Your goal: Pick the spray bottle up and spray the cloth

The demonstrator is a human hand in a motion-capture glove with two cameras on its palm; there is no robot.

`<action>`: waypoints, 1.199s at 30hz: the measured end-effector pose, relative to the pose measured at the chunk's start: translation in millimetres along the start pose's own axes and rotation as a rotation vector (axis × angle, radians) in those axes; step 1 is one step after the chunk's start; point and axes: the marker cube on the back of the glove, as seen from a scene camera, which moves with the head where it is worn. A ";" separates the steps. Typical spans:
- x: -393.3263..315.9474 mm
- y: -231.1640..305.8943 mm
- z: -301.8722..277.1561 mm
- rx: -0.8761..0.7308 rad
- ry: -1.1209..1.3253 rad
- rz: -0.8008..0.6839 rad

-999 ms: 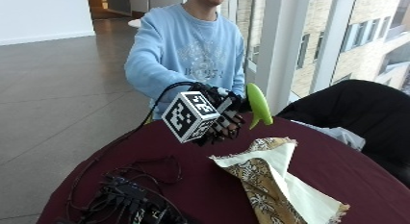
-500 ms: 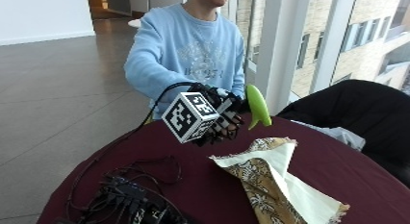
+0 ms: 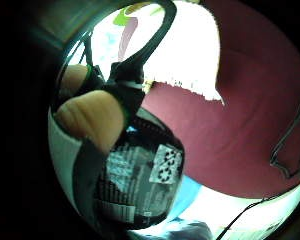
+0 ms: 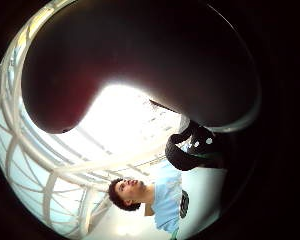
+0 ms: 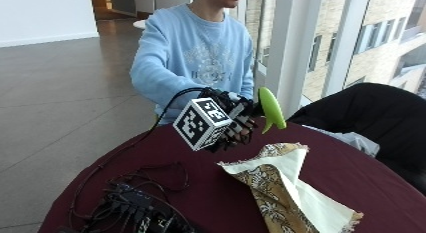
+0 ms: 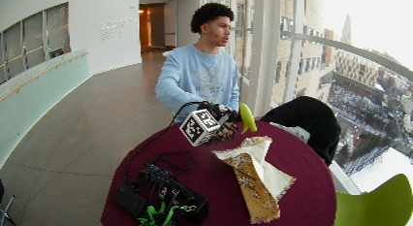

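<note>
My gloved right hand [image 5: 234,127] grips the spray bottle and holds it in the air over the far side of the round table. The bottle's lime green head [image 5: 270,109] sticks out to the right of the hand, above the far end of the cloth [image 5: 287,187]. The cloth is cream with a brown floral pattern and lies crumpled along the table's right half. The little finger side palm view shows the dark labelled bottle body [image 3: 140,186] against the palm, a bare fingertip [image 3: 90,117] curled round its neck, and the pale cloth [image 3: 190,55] beyond. In the outside view the hand hides the bottle's body.
A maroon cover [image 5: 373,173] lies over the table. A tangle of black cables and boxes [image 5: 133,205] sits at the near left. A chair with a dark jacket [image 5: 363,113] stands behind the table on the right, and a lime green chair [image 6: 381,201] stands nearer.
</note>
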 end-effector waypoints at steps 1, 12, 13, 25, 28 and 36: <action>-1.8 1.1 2.4 0.001 -0.005 -0.014; -32.3 9.7 68.0 -0.024 -0.053 -0.315; -34.9 9.6 77.6 -0.033 -0.059 -0.346; -58.6 -6.8 190.9 -0.085 -0.126 -0.666; -58.0 -17.7 213.4 -0.085 -0.146 -0.713; -48.9 -42.1 257.6 -0.080 -0.122 -0.767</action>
